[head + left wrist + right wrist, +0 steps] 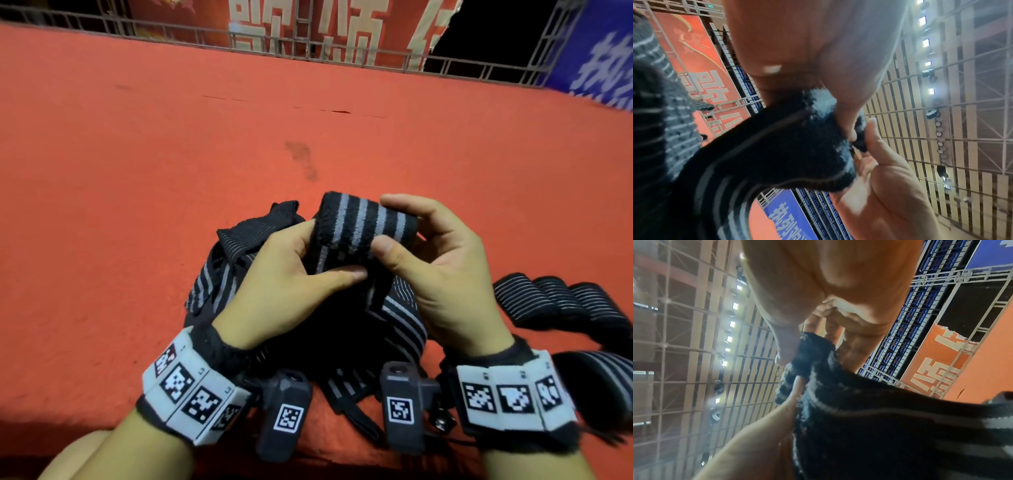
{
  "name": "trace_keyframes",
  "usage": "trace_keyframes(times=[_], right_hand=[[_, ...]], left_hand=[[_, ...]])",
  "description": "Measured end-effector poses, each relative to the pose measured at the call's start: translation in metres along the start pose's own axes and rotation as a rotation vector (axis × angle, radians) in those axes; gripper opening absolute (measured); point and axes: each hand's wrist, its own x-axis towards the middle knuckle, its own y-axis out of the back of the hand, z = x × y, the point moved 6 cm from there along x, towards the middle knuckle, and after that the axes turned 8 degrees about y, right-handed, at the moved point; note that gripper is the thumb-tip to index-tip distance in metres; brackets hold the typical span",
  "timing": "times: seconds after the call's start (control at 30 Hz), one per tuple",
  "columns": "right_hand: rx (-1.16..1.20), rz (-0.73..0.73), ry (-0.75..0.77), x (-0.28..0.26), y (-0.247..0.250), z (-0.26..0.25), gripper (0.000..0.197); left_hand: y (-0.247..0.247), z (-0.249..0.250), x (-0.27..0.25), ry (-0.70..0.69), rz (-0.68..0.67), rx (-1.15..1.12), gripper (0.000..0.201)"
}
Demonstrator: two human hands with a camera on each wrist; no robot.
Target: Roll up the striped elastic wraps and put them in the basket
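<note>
A black elastic wrap with grey stripes (pixel 359 222) is held up between both hands above the red floor, its top part wound into a roll. My left hand (pixel 308 260) pinches its left edge between thumb and fingers. My right hand (pixel 407 236) curls round the right end, thumb on the front and fingers behind. The loose tail of the wrap (pixel 731 181) hangs down into a heap of unrolled wraps (pixel 233 260) under my hands. The wrap (pixel 869 418) fills the lower right of the right wrist view. No basket is in view.
Several rolled wraps (pixel 561 305) lie on the red carpet (pixel 137 171) at the right, another dark roll (pixel 603 383) near my right wrist. A metal railing (pixel 308 44) with red and blue banners borders the far side.
</note>
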Motion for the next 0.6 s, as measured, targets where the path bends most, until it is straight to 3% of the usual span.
trace_keyframes(times=[0.2,0.33,0.5,0.53,0.6], right_hand=[[-0.094,-0.029,0.016,-0.001,-0.001,0.01,0.047],[-0.322,-0.079,0.233,0.001,-0.002,0.003,0.049],[-0.341,-0.155,0.253,-0.001,-0.008,0.004,0.056],[-0.352,-0.184,0.257,-0.003,-0.011,0.004,0.055],[-0.345,-0.23,0.243,-0.005,-0.014,0.006,0.051]], left_hand=[[-0.008,-0.01,-0.003,0.034,-0.019,0.008,0.04],[-0.009,-0.006,-0.006,0.108,-0.039,-0.202,0.053],[-0.005,-0.008,-0.005,0.166,0.038,-0.128,0.078],[-0.003,-0.01,-0.004,0.173,0.056,-0.119,0.077],[0.001,-0.012,-0.002,0.166,0.109,-0.114,0.053]])
